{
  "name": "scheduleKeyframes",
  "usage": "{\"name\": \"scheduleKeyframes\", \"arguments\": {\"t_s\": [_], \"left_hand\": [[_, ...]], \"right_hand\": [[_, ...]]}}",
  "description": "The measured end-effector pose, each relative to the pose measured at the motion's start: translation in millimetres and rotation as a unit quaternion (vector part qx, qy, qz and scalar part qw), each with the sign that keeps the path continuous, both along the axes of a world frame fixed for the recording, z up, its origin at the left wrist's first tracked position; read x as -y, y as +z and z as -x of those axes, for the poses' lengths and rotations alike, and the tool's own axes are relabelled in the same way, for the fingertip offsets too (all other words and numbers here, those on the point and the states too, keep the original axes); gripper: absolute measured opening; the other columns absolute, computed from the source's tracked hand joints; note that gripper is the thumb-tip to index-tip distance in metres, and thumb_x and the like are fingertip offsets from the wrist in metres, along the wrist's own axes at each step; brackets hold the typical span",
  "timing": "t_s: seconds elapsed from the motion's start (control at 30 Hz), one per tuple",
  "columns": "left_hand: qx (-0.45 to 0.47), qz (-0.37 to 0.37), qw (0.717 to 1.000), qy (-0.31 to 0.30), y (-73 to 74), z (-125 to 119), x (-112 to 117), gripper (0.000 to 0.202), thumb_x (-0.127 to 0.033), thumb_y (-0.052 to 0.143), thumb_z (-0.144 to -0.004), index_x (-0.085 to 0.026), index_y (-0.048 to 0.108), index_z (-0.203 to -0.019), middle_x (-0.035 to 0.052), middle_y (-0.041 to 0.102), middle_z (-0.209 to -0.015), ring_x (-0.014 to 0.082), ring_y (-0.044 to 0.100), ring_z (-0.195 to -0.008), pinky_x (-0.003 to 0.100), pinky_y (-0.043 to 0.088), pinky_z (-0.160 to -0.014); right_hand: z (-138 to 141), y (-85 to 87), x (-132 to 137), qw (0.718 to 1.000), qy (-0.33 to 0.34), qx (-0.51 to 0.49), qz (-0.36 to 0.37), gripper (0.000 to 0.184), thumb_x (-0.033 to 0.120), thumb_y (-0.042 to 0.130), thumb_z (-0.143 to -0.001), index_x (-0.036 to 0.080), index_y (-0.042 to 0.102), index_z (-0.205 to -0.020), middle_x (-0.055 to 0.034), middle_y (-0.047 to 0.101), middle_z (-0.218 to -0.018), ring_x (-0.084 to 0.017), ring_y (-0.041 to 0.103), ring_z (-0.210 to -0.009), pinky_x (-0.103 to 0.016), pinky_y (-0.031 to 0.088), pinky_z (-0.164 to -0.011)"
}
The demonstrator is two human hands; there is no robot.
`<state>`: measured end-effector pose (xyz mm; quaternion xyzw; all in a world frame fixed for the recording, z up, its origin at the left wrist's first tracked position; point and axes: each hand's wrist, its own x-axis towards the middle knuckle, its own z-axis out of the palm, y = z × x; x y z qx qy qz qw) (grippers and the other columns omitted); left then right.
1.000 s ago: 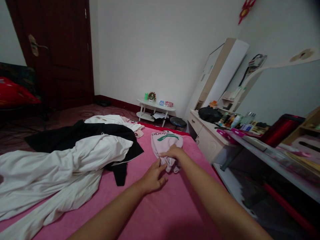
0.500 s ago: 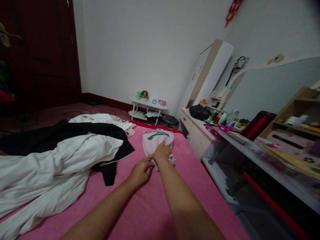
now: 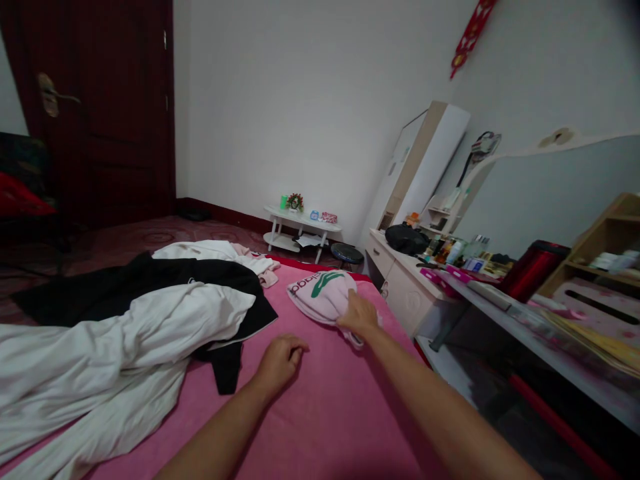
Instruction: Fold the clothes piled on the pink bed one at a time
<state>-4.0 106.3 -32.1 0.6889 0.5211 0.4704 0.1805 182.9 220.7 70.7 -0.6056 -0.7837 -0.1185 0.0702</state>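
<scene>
A folded pale pink garment [image 3: 320, 297] with dark lettering and a green print lies on the pink bedspread [image 3: 320, 407]. My right hand [image 3: 361, 316] grips its right side, fingers closed on the cloth. My left hand [image 3: 281, 362] is apart from the garment, loosely curled just above the bedspread with nothing in it; a gap shows between thumb and fingers. Left of it a black garment [image 3: 227, 372] lies partly under a crumpled white garment [image 3: 175, 320]. Behind these lies another white garment [image 3: 200, 249] with pale pink cloth at its end.
Along the right stand a white dresser [image 3: 400, 273] with bottles and a black bag [image 3: 406, 239], and a desk holding a red cylinder [image 3: 533, 270]. Beyond the bed are a low white table [image 3: 305, 219] and a round stool [image 3: 347, 253]. A dark red door [image 3: 115, 120] is at left.
My right hand has shifted right with the pale pink garment, which has turned and tilted. My left hand has come away from it. The camera view has swung slightly left and up.
</scene>
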Motion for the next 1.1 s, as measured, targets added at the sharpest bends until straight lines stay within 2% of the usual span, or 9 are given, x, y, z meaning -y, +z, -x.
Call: {"name": "scheduleKeyframes", "arguments": {"t_s": [0.2,0.3,0.37,0.47,0.6,0.7,0.9,1.03,1.1], "left_hand": [[-0.015,0.001,1.0,0.014,0.5,-3.9,-8.2,0.028,-0.008,0.049,-0.077,-0.02,0.073,-0.083,0.0046,0.07,-0.083,0.0202,0.061,-0.082,0.033,0.046,-0.078],[-0.012,0.008,1.0,0.024,0.7,-5.3,-9.2,0.028,-0.008,0.049,-0.077,-0.021,0.073,-0.082,0.0044,0.068,-0.08,0.02,0.06,-0.081,0.033,0.045,-0.076],[-0.016,0.013,0.999,0.029,0.7,-5.9,-9.3,0.027,-0.007,0.05,-0.076,-0.021,0.073,-0.081,0.0045,0.067,-0.08,0.0202,0.059,-0.081,0.033,0.044,-0.075],[-0.031,0.019,0.999,0.033,0.3,-6.6,-10.1,0.028,-0.007,0.051,-0.075,-0.022,0.073,-0.082,0.0049,0.066,-0.08,0.0211,0.059,-0.081,0.034,0.044,-0.075],[-0.046,0.025,0.998,0.033,0.6,-7.3,-12.0,0.028,-0.007,0.051,-0.075,-0.023,0.073,-0.083,0.0056,0.065,-0.081,0.0223,0.058,-0.083,0.035,0.043,-0.076],[-0.047,0.025,0.998,0.031,1.5,-7.6,-11.6,0.028,-0.007,0.051,-0.075,-0.022,0.073,-0.083,0.0058,0.065,-0.081,0.0222,0.057,-0.083,0.035,0.043,-0.076],[-0.044,0.03,0.998,0.027,0.0,-6.5,-9.3,0.028,-0.007,0.051,-0.076,-0.023,0.073,-0.083,0.0054,0.065,-0.081,0.022,0.057,-0.083,0.035,0.042,-0.075],[-0.046,0.031,0.998,0.028,-1.2,-5.5,-10.1,0.027,-0.008,0.052,-0.075,-0.023,0.073,-0.084,0.0053,0.065,-0.083,0.0219,0.056,-0.083,0.035,0.042,-0.076],[-0.046,0.031,0.998,0.027,-1.2,-5.1,-10.6,0.028,-0.007,0.053,-0.075,-0.023,0.073,-0.084,0.0052,0.065,-0.084,0.0216,0.056,-0.084,0.035,0.042,-0.077]], "right_hand": [[-48.2,67.7,-64.9,0.988,0.12,0.092,-0.043,0.066,0.031,0.068,-0.065,0.016,0.046,-0.125,-0.0147,0.056,-0.118,-0.031,0.052,-0.11,-0.037,0.036,-0.093],[-69.4,82.6,-107.8,0.98,0.155,0.12,-0.031,0.077,0.028,0.07,-0.066,0.015,0.04,-0.135,-0.017,0.047,-0.133,-0.031,0.043,-0.121,-0.038,0.029,-0.102],[-80.9,72.5,-130.6,0.981,0.127,0.141,-0.037,0.09,0.023,0.073,-0.062,0.017,0.032,-0.143,-0.0182,0.033,-0.147,-0.034,0.03,-0.132,-0.044,0.021,-0.107],[-84.2,28.5,-144.7,0.986,0.061,0.157,0.0,0.106,0.015,0.073,-0.059,0.022,0.019,-0.15,-0.0149,0.009,-0.157,-0.037,0.011,-0.141,-0.054,0.014,-0.109],[-60.3,-40.0,-133.7,0.985,0.058,0.139,0.088,0.101,0.008,0.062,-0.064,0.026,0.012,-0.151,-0.0079,0.01,-0.159,-0.033,0.01,-0.143,-0.052,0.022,-0.109],[-38.5,-63.7,-124.8,0.991,0.018,0.116,0.058,0.088,0.008,0.053,-0.073,0.025,0.014,-0.151,-0.0095,0.012,-0.158,-0.034,0.01,-0.142,-0.057,0.024,-0.106],[-24.4,-56.0,-125.9,0.994,-0.046,0.088,0.044,0.067,0.008,0.041,-0.086,0.028,0.025,-0.148,-0.0125,0.022,-0.155,-0.034,0.021,-0.14,-0.06,0.031,-0.098],[-15.3,-29.2,-140.1,0.991,-0.026,0.089,0.101,0.061,0.012,0.058,-0.079,0.023,0.045,-0.138,-0.0167,0.047,-0.14,-0.032,0.044,-0.127,-0.05,0.038,-0.096],[-4.5,-17.8,-145.6,0.991,-0.008,0.081,0.107,0.06,0.021,0.062,-0.079,0.021,0.046,-0.137,-0.0178,0.049,-0.137,-0.031,0.048,-0.123,-0.046,0.038,-0.098]]}}
